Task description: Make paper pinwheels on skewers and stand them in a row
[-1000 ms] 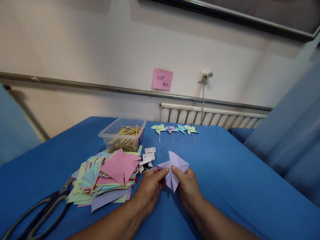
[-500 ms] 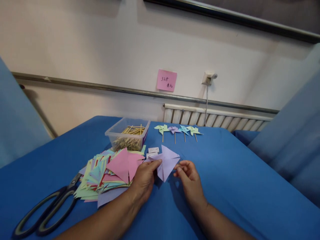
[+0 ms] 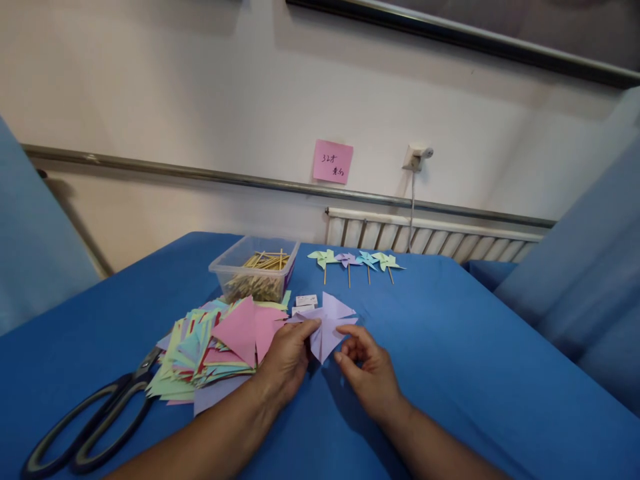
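A lilac sheet of paper (image 3: 327, 333), cut into several pointed flaps, is pinched between the thumb and fingers of my left hand (image 3: 287, 353). At its right edge is my right hand (image 3: 369, 370), with thumb and index finger apart. The index fingertip overlaps the paper's edge; whether it presses on it I cannot tell. Left of my left hand lies a heap of coloured paper pieces (image 3: 190, 353), with folded pink sheets (image 3: 239, 330) on top. Just behind the lilac paper sit small white boxes (image 3: 306, 301).
A clear plastic tub (image 3: 227, 273) of thin wooden sticks stands behind the heap. Large scissors (image 3: 107, 413) lie at the left. Several finished paper pinwheels (image 3: 367, 260) on sticks lie in a row at the back of the blue-covered table (image 3: 475, 360).
My right hand has moved slightly left to the lilac paper, and its thumb and index finger have spread apart. My left hand keeps its pinch.
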